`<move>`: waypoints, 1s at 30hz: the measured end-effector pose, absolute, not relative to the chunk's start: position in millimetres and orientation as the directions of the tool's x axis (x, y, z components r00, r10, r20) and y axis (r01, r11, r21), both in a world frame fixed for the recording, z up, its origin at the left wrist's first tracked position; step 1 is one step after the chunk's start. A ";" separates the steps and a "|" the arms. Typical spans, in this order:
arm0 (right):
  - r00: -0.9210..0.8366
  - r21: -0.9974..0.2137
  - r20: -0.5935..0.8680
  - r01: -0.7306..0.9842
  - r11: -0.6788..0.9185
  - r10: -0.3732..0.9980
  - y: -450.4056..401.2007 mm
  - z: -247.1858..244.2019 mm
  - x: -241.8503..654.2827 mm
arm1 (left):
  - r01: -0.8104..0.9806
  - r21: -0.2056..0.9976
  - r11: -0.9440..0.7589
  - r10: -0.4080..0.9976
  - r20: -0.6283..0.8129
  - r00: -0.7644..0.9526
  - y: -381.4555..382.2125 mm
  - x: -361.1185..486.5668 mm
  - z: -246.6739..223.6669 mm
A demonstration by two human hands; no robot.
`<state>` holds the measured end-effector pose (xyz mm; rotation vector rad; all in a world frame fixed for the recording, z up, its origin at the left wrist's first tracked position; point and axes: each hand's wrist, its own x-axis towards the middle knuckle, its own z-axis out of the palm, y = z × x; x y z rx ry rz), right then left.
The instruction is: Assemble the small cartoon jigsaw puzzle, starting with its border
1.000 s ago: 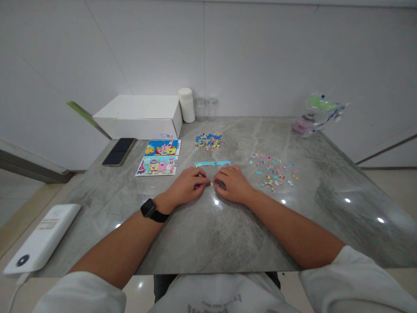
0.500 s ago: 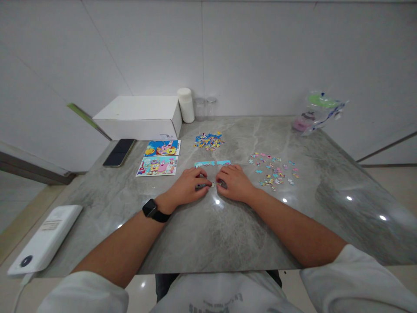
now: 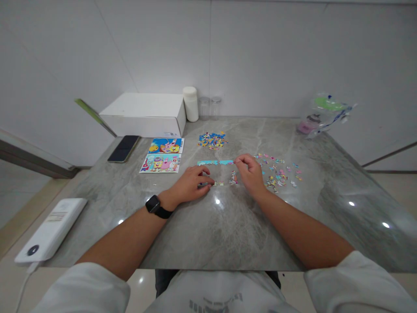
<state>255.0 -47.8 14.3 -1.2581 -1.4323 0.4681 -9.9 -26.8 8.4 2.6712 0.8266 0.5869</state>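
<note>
My left hand rests on the table with its fingers apart, the fingertips by a short row of pale jigsaw pieces. Part of that row is hidden under the fingers. My right hand has thumb and forefinger pinched at the right end of a light-blue strip of joined jigsaw pieces; whatever lies between those fingertips is too small to make out. The strip shows a gap in its middle. A small joined cluster of jigsaw pieces lies between the hands.
Loose pastel pieces are scattered right of my right hand. Farther back sits a blue-yellow pile of pieces. Two picture cards, a phone, a white box, a white bottle, glasses, a plastic bag and a power bank surround them.
My right hand has moved from the lower row up and right to the light-blue strip's end, uncovering the small cluster. My left hand stays nearly in place. The view has shifted slightly.
</note>
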 end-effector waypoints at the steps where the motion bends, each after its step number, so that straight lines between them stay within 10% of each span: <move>1: 0.173 -0.826 0.468 0.435 0.359 0.867 -49.1 14.4 253.7 | 0.472 0.380 -0.796 0.588 0.295 0.753 -26.7 -9.8 8.2; 16: 0.285 -0.692 0.651 0.604 0.395 0.704 -58.5 79.5 319.1 | 0.529 0.424 -0.735 0.674 0.380 0.633 -19.2 -11.9 4.5; 30: 0.411 -0.708 0.523 0.697 0.112 0.747 -69.3 24.3 395.8 | 0.496 0.418 -0.761 0.644 0.399 0.653 -11.5 -9.9 -1.6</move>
